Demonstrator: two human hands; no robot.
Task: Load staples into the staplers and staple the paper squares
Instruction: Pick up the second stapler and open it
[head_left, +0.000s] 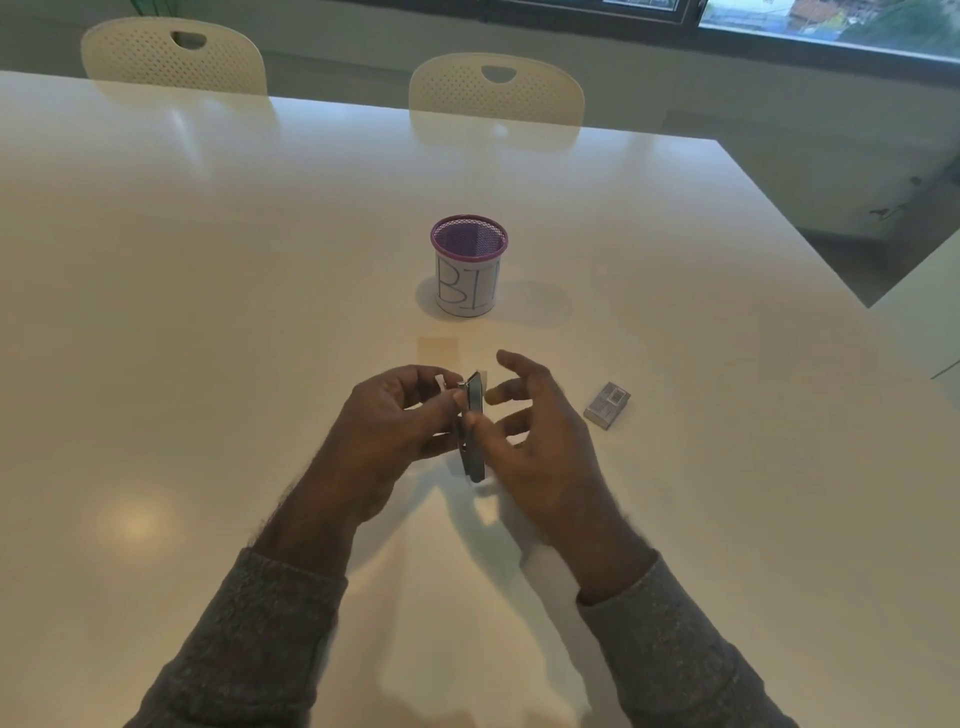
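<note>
A small dark grey stapler (474, 431) is held upright above the white table, between my two hands. My left hand (395, 421) grips its left side with curled fingers, fingertips near its top end. My right hand (535, 431) has its thumb pressed on the stapler's right side while its other fingers are spread apart. A small white paper bit (484, 375) shows just beyond the stapler's top. A pale paper square (439, 349) lies flat on the table just beyond my hands. A grey staple box (607, 405) lies to the right of my right hand.
A purple mesh cup (469, 265) wrapped in white paper with blue lettering stands further back at the centre. Two cream perforated chairs (496, 88) stand at the table's far edge. The table's right edge (810, 244) runs diagonally, with a second white surface beyond it.
</note>
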